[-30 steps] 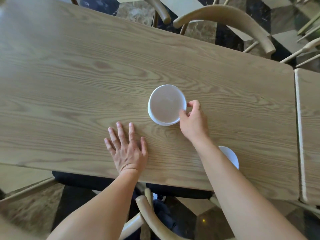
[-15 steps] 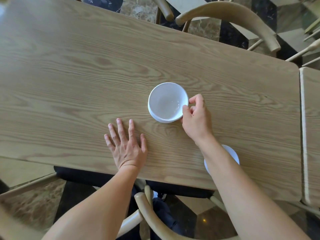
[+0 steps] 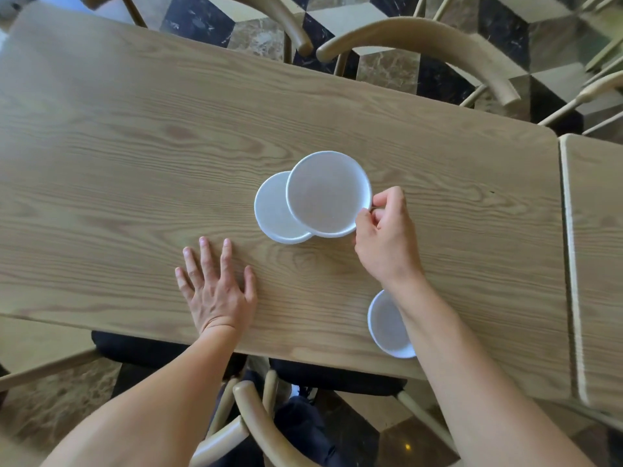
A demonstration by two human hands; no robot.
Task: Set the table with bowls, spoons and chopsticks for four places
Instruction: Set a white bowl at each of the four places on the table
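My right hand (image 3: 384, 241) pinches the right rim of a white bowl (image 3: 327, 193) and holds it raised over the middle of the wooden table (image 3: 135, 156). Below it and slightly to the left, a second white bowl (image 3: 274, 214) rests on the table, partly covered by the raised one. A third white bowl (image 3: 387, 326) sits near the table's near edge, partly hidden by my right forearm. My left hand (image 3: 215, 284) rests flat on the table with its fingers spread, left of the bowls. No spoons or chopsticks are in view.
Curved wooden chair backs (image 3: 421, 38) stand along the far side of the table, and another chair (image 3: 256, 409) with a dark seat cushion is at the near side. A second table top (image 3: 596, 247) adjoins on the right across a narrow gap.
My right hand has lifted the top bowl off the stack and shifted it right, which uncovers a second bowl beneath. My left hand has stayed flat on the table.
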